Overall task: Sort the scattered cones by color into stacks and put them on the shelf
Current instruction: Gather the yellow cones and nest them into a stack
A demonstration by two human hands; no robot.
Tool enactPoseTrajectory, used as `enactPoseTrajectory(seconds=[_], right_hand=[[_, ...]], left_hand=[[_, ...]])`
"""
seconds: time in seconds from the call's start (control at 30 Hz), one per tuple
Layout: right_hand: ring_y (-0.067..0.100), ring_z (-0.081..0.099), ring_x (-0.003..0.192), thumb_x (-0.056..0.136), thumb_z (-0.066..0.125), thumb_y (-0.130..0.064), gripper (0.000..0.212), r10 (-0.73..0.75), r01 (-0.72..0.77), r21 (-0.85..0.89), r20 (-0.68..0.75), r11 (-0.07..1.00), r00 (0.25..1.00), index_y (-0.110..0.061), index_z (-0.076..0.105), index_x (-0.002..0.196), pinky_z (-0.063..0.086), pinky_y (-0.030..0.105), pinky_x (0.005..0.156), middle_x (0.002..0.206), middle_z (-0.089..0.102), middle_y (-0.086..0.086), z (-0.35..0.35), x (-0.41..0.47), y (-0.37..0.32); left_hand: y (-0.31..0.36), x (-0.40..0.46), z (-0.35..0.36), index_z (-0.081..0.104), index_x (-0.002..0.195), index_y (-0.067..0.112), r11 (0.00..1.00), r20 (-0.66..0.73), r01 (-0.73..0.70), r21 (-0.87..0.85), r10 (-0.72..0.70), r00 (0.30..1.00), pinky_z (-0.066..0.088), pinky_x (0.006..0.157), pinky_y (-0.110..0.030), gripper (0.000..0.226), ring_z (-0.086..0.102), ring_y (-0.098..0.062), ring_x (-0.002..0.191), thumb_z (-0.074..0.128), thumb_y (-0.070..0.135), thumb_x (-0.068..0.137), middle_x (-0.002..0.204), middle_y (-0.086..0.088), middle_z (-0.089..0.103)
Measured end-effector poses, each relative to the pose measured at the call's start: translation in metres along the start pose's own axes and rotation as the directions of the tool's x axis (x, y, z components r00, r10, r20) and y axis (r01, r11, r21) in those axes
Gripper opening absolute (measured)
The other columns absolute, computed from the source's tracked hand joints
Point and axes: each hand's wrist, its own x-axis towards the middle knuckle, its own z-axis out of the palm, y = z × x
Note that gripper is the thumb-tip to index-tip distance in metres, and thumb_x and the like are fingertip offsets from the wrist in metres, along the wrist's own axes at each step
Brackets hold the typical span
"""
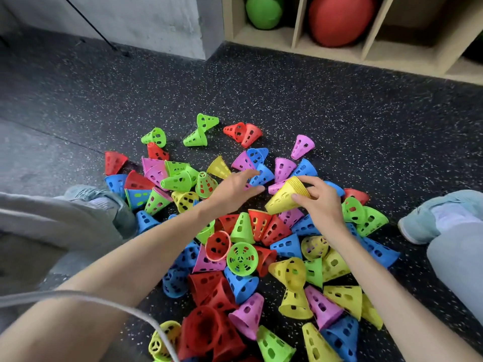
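Fingers (pixel 304 198) of right hand (pixel 320 199) grip nested yellow cones (pixel 283 198) (perforated plastic).

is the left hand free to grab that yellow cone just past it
Probably yes. The left hand is open and empty, and the yellow cone lies on top of the pile just beyond its fingers, nothing covering it.

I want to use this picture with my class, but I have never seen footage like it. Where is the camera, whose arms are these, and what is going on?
The camera sits on a person's head, looking down at their own arms. On the speckled floor lies a pile of perforated cones in five colours. The right hand grips a stack of yellow cones. The left hand reaches forward with relaxed fingers, holding nothing. Behind stands a wooden shelf with a green ball and a red ball.
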Motion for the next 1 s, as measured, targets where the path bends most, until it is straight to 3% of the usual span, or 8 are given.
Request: enactPoseTrajectory(seconds=[0.1, 0.2, 0.37, 0.5, 0.6, 0.77, 1.0], right_hand=[[-0.010, 0.068, 0.081, 0.092, 0.072, -0.006, 0.043, 0.010, -0.010, 0.008, -0.003, 1.000, 1.000, -0.018, 0.063, 0.133, 0.046, 0.004, 0.063, 0.102, 0.076, -0.001, 0.001, 0.004, 0.004], [-0.011, 0.067, 0.082, 0.092, 0.072, -0.008, 0.042, 0.015, -0.015, 0.002, 0.012, 1.000, 1.000, -0.018, 0.064, 0.132, 0.046, 0.003, 0.064, 0.100, 0.076, -0.004, 0.002, 0.008, 0.010], [-0.004, 0.071, 0.085, 0.091, 0.073, -0.009, 0.040, 0.061, -0.061, 0.031, 0.012, 0.998, 0.998, -0.021, 0.065, 0.129, 0.050, 0.011, 0.071, 0.096, 0.077, -0.009, 0.001, 0.012, 0.024], [0.007, 0.071, 0.099, 0.091, 0.074, -0.012, 0.043, 0.102, -0.103, 0.038, 0.015, 0.994, 0.995, -0.023, 0.064, 0.131, 0.054, 0.034, 0.095, 0.104, 0.077, -0.007, 0.000, 0.013, 0.033], [0.011, 0.068, 0.108, 0.091, 0.075, -0.015, 0.043, 0.117, -0.117, 0.020, 0.011, 0.993, 0.993, -0.027, 0.065, 0.131, 0.052, 0.040, 0.101, 0.111, 0.075, -0.006, -0.001, 0.015, 0.036], [0.008, 0.071, 0.101, 0.092, 0.074, -0.013, 0.042, 0.115, -0.116, 0.024, 0.012, 0.993, 0.993, -0.026, 0.064, 0.131, 0.054, 0.033, 0.095, 0.104, 0.077, -0.006, -0.002, 0.014, 0.034], [-0.008, 0.069, 0.087, 0.092, 0.074, -0.013, 0.038, 0.098, -0.098, 0.004, -0.006, 0.995, 0.995, -0.028, 0.066, 0.125, 0.054, 0.020, 0.080, 0.095, 0.076, -0.013, -0.006, 0.009, 0.028]], left_hand=[[-0.028, 0.016, -0.014, 0.056, 0.138, 0.022, 0.977, -0.083, 0.033, 0.210, -0.016, 0.996, 0.037, 0.106, -0.044, 0.048, 0.045, -0.029, 0.132, 0.053, 0.052, 0.101, 0.144, -0.007, 0.054], [-0.047, 0.030, -0.025, 0.056, 0.138, 0.027, 0.946, -0.154, 0.117, 0.301, -0.073, 0.985, 0.032, 0.113, -0.050, 0.044, 0.033, -0.033, 0.141, 0.053, 0.051, 0.101, 0.155, -0.008, 0.041], [-0.060, 0.048, -0.028, 0.050, 0.142, 0.036, 0.930, -0.144, 0.222, 0.291, -0.187, 0.972, 0.028, 0.115, -0.056, 0.044, 0.028, -0.038, 0.145, 0.054, 0.051, 0.101, 0.159, -0.016, 0.034], [-0.068, 0.055, -0.026, 0.051, 0.143, 0.038, 0.909, -0.056, 0.281, 0.308, -0.278, 0.959, 0.029, 0.115, -0.057, 0.045, 0.034, -0.038, 0.144, 0.053, 0.052, 0.101, 0.158, -0.016, 0.037], [-0.072, 0.059, -0.026, 0.058, 0.141, 0.031, 0.913, -0.096, 0.309, 0.265, -0.294, 0.951, 0.036, 0.110, -0.054, 0.046, 0.042, -0.035, 0.136, 0.059, 0.049, 0.099, 0.148, -0.015, 0.044], [-0.071, 0.061, -0.025, 0.066, 0.134, 0.023, 0.919, -0.143, 0.337, 0.205, -0.313, 0.939, 0.042, 0.105, -0.051, 0.037, 0.048, -0.035, 0.130, 0.066, 0.026, 0.098, 0.138, -0.014, 0.054], [-0.056, 0.049, -0.023, 0.078, 0.115, 0.019, 0.954, -0.286, 0.241, 0.178, -0.185, 0.940, 0.050, 0.088, -0.041, 0.035, 0.064, -0.034, 0.111, 0.055, 0.000, 0.098, 0.122, -0.011, 0.068]])
